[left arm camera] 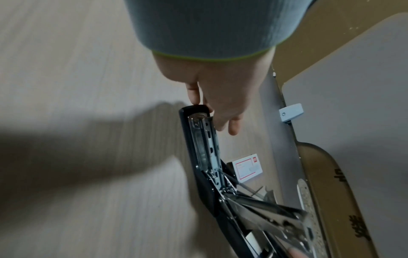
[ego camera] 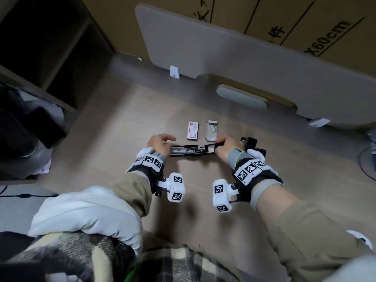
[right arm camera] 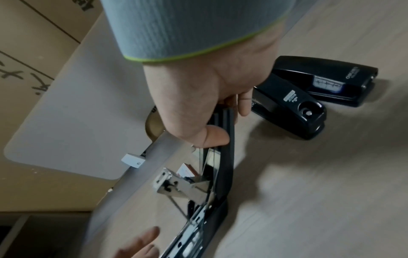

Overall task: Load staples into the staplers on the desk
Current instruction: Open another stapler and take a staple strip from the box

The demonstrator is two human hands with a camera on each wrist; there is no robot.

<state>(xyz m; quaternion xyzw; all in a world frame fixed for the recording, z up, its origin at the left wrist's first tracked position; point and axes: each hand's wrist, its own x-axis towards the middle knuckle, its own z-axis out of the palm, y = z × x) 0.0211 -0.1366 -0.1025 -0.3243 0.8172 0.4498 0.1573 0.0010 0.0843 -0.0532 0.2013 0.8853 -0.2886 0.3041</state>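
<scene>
Open stapler [ego camera: 192, 150] lying flat on the desk [ego camera: 126, 123], unfolded lengthwise between the two hands, metal staple channel facing up. Left hand [ego camera: 160, 143] at the stapler's left end: fingers loosely extended, fingertips [left arm camera: 234, 129] just beside the black end cap; thumb near the cap, contact uncertain; nothing is gripped. Right hand [ego camera: 225, 146] at the right end: thumb [right arm camera: 215, 137] and curled fingers pinch the black arm of the stapler, as the right wrist view shows. A steel pusher block [right arm camera: 174, 185] stands raised near the hinge, tilted.

Beyond the stapler, just past the hands, lie a white and red staple box [ego camera: 192, 130] and, to its right, an opened grey box [ego camera: 212, 130]; the two are close but apart. Two further closed black staplers [right arm camera: 309, 90] lie side by side, touching, to the right of the right hand; in the head view the wrist rig largely hides them.

Whether staples sit in the channel cannot be made out. The near end of the stapler is blurred in both wrist views. The grey box's contents are too small to identify. A grey panel [ego camera: 223, 51] stands at the desk's far edge, with cardboard cartons [ego camera: 305, 21] behind it, cut off by the frame.
</scene>
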